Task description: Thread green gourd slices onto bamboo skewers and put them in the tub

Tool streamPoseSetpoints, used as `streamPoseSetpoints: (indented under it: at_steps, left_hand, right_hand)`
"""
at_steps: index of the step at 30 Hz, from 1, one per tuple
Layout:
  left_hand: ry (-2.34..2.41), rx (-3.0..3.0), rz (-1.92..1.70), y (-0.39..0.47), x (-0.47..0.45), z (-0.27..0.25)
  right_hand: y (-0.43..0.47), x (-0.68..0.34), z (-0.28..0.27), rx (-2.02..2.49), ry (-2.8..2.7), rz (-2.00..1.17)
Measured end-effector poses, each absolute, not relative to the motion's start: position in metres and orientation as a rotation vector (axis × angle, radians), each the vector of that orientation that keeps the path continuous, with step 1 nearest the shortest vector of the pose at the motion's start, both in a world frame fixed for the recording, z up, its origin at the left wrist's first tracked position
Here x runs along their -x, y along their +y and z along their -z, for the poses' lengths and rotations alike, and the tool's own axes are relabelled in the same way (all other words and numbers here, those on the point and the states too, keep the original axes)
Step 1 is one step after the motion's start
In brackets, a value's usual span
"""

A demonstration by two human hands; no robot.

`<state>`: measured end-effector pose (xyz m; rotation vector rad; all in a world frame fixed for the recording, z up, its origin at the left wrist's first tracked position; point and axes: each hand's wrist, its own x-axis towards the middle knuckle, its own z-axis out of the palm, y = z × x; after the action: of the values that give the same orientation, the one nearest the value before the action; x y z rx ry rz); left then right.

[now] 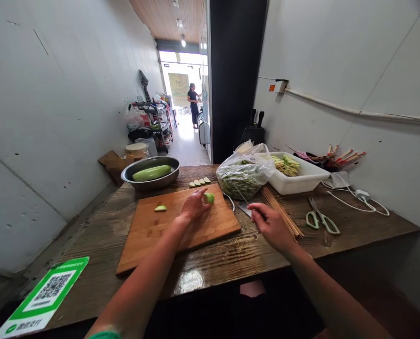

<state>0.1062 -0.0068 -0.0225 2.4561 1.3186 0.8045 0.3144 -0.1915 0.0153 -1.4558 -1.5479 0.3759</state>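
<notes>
My left hand is closed on a piece of pale green zucchini, held on the right half of the wooden cutting board. My right hand is off the board's right side, thumb and fingers pinched on a thin stick that looks like a skewer and points up and left. A grey metal blade shows beside its fingertips; its handle is hidden. One zucchini slice lies on the board's left part, and several slices are in a row past its far edge.
A metal bowl with a whole zucchini stands at the back left. A plastic bag of greens, a white tub of skewered vegetables, bamboo skewers and scissors are rightward. A QR-code sign lies front left. A person stands far off.
</notes>
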Motion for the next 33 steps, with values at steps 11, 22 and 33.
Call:
streamPoseSetpoints:
  at_steps: [11, 22, 33]
  left_hand:
    - [0.832, -1.162, -1.165, -0.014, -0.065, 0.009]
    - [0.45, -0.37, -1.188, -0.017, -0.04, 0.001]
    - [0.586, -0.353, -1.315, -0.016, -0.051, 0.007]
  right_hand:
    - [-0.072, -0.243, 0.015, 1.253, -1.404, -0.66]
    - [-0.123, -0.225, 0.023, 1.219, -1.877, -0.328]
    - [-0.135, -0.214, 0.027, 1.296, -2.001, -0.299]
